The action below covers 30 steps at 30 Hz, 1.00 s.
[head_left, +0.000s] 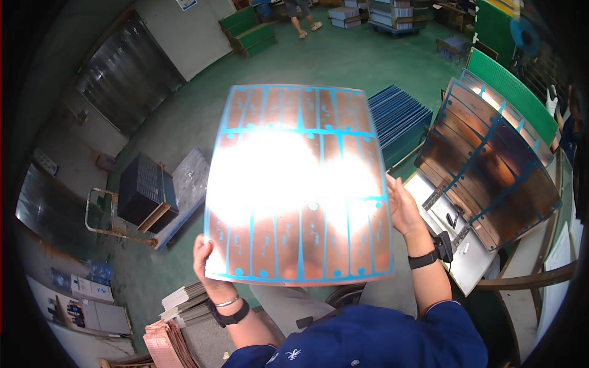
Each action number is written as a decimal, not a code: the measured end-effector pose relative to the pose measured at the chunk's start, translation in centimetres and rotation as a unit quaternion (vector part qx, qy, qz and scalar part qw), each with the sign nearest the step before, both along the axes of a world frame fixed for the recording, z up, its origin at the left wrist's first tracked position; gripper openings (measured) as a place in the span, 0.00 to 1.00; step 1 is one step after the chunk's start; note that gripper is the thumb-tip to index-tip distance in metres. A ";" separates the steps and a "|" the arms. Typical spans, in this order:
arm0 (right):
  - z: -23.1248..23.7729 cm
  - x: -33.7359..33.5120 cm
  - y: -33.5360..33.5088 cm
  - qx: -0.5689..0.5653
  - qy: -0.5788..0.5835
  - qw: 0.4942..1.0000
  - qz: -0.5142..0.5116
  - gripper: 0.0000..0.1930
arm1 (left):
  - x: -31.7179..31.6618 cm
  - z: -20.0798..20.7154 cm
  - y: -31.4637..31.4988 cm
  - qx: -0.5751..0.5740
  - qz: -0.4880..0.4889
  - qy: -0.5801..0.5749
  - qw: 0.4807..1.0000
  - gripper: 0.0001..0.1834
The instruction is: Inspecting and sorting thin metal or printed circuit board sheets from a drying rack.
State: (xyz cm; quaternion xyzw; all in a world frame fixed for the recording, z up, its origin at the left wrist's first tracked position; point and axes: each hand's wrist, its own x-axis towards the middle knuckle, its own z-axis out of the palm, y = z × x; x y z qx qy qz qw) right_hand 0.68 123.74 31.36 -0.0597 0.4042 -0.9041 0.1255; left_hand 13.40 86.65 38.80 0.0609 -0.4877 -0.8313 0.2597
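A large copper-coloured circuit board panel (288, 239) with blue lines and dots fills the middle, tilted up in front of me above my lap. Bright glare washes out its centre. My left hand (205, 260) grips its lower left edge, the thumb showing at the side and the other fingers mostly hidden. At the right edge my right hand (403, 208) holds the panel, its fingers partly behind it. To the right, similar copper and blue panels (491, 165) lean upright above a white-topped bench (472, 264) with a metal fixture.
Behind the panel at right stands a row of upright blue boards (402, 116). A low trolley (184, 190) at left carries a dark stack (144, 190). Pale sheets (184, 303) and copper sheets (165, 343) lie lower left. A person's legs (299, 21) show far back, near a green bench (248, 34).
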 end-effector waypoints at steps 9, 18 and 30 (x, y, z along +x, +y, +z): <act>0.1 2.4 1.9 0.034 -0.041 0.998 -0.042 0.20 | 1.8 -6.5 -0.5 0.032 -0.126 -0.061 0.990 0.11; 1.2 4.0 -2.6 -0.091 0.004 0.993 -0.072 0.18 | 1.7 -8.8 7.1 0.290 -0.206 0.054 0.933 0.25; 4.3 7.0 10.1 -0.075 0.102 0.951 -0.283 0.22 | 0.9 -9.4 5.0 0.231 -0.095 -0.081 0.965 0.11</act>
